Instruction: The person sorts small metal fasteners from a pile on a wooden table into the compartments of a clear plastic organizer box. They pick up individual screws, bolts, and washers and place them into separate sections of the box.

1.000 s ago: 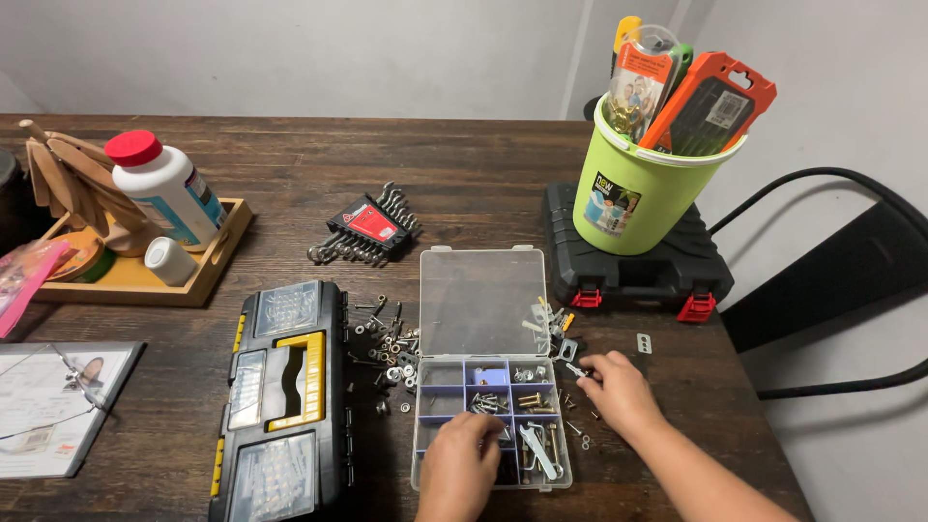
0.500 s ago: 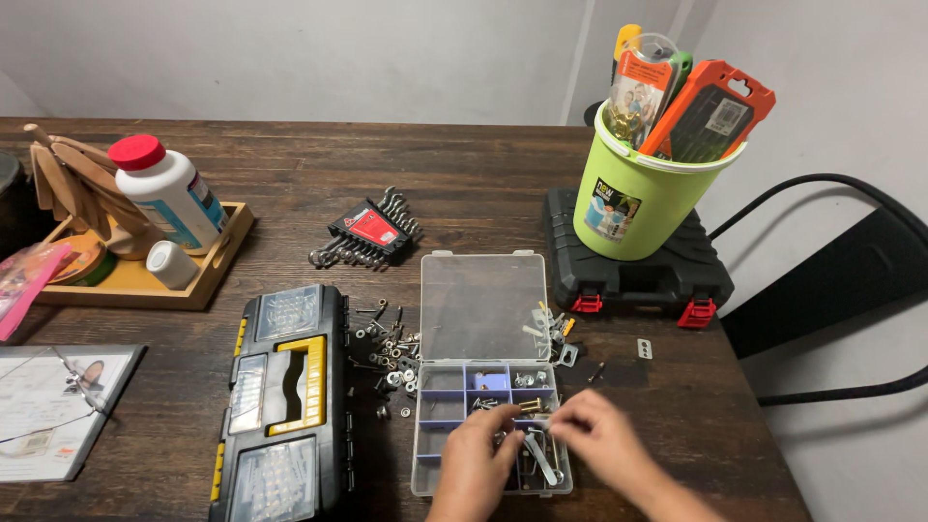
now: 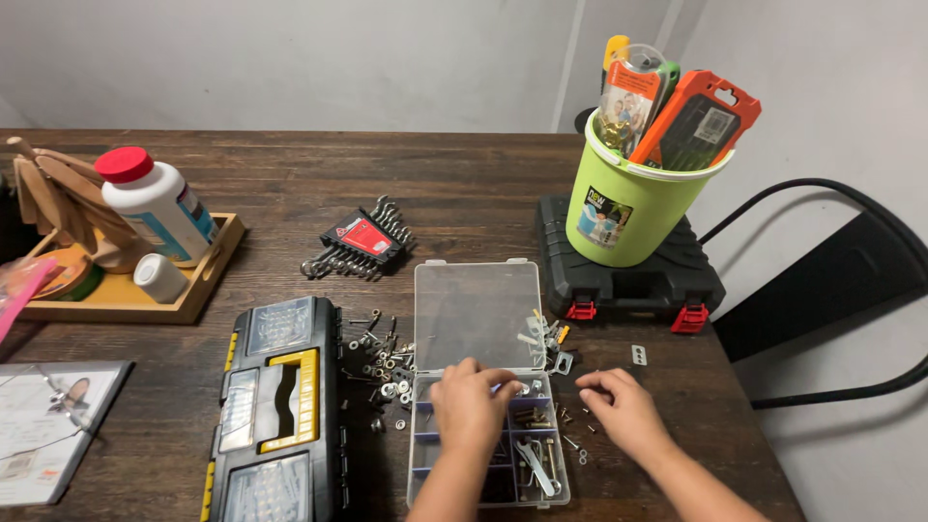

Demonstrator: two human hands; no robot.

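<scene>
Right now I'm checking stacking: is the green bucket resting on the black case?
Touching. The head view shows the green bucket standing directly on the lid of the black case, with no gap beneath its base.

Home workbench: toolboxes (image 3: pixel 280 406), wrench set (image 3: pixel 360 242)

Our two bare hands, low and close together, palms down.

Our left hand (image 3: pixel 471 398) comes up from the bottom edge on a bare forearm, back of the hand toward us, knuckles raised, its fingers (image 3: pixel 503 379) curled and pointing right with the tips drawn close together. Our right hand (image 3: pixel 619 404) enters from the lower right on a slanted forearm, wrist nearly straight, its fingers (image 3: pixel 592 384) bent and pointing left, the thumb tucked under the fingertips so we cannot tell whether anything is pinched there. The two sets of fingertips face each other, near but apart, with a gap between them.
</scene>
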